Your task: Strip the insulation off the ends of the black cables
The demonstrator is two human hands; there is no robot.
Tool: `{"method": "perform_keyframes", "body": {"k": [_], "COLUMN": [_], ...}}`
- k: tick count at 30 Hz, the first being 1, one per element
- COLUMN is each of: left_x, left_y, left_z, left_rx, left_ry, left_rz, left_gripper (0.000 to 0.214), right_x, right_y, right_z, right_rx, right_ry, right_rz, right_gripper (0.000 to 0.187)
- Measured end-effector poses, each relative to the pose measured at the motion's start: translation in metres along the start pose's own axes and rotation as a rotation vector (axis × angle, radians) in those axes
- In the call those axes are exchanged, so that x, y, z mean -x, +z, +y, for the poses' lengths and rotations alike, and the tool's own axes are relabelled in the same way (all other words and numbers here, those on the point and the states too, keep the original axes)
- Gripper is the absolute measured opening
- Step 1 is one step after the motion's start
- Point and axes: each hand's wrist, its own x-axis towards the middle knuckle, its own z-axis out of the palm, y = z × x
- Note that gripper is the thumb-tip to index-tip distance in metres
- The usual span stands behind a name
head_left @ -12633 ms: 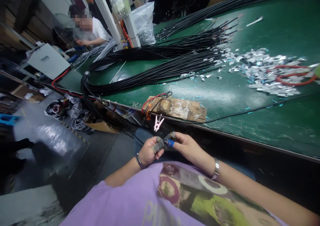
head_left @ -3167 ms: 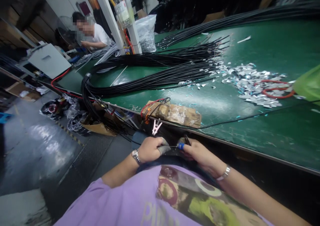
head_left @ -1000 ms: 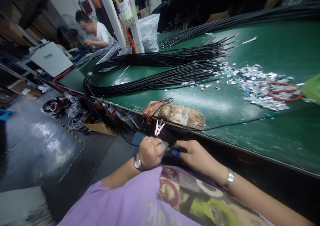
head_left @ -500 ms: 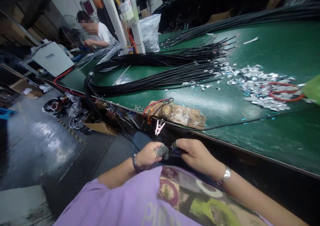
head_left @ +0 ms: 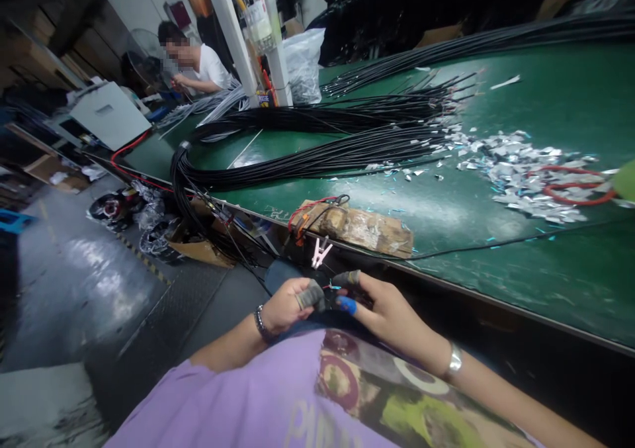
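Observation:
Just below the green table's near edge (head_left: 496, 296), my left hand (head_left: 290, 302) and my right hand (head_left: 381, 309) meet close to my chest. Both pinch the stripped end of a thin black cable (head_left: 328, 289), where small red wires show between the fingertips. Grey finger cots cover my left fingertips. My right hand wears a grey cot and a blue one (head_left: 347, 304). The cable runs off to the left towards the hanging bundle (head_left: 198, 203). Which hand carries the cable's weight I cannot make out.
Long bundles of black cables (head_left: 337, 150) lie across the table and loop over its left edge. A taped wooden block with red leads (head_left: 357, 226) and a pink clip (head_left: 320, 253) sit at the near edge. Foil scraps and red scissors (head_left: 570, 183) lie right. Another person (head_left: 198, 67) works far left.
My hands have drawn slightly apart since half a second ago, and my right fingers have opened a little, so the blue cot and the red wire ends show.

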Motion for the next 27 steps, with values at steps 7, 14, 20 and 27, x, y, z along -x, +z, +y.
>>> {"method": "perform_keyframes", "body": {"k": [7, 14, 20, 27], "left_x": [0.002, -0.004, -0.01, -0.001], "left_y": [-0.002, -0.004, -0.005, -0.007], "left_z": [0.005, 0.009, 0.009, 0.015], "left_rx": [-0.388, -0.359, -0.649, -0.627], "left_ry": [0.199, 0.243, 0.204, 0.282], "left_rz": [-0.027, -0.273, -0.13, -0.107], "left_gripper": [0.059, 0.061, 0.05, 0.05], "right_x": [-0.006, 0.002, -0.001, 0.006], "right_y": [-0.009, 0.007, -0.006, -0.016], "right_z": [-0.003, -0.001, 0.008, 0.005], "right_rx": [0.042, -0.873, -0.173, -0.281], "right_ry": [0.051, 0.298, 0.06, 0.075], "right_rz": [-0.135, -0.34, -0.208, -0.2], "right_gripper": [0.015, 0.046, 0.021, 0.022]}}
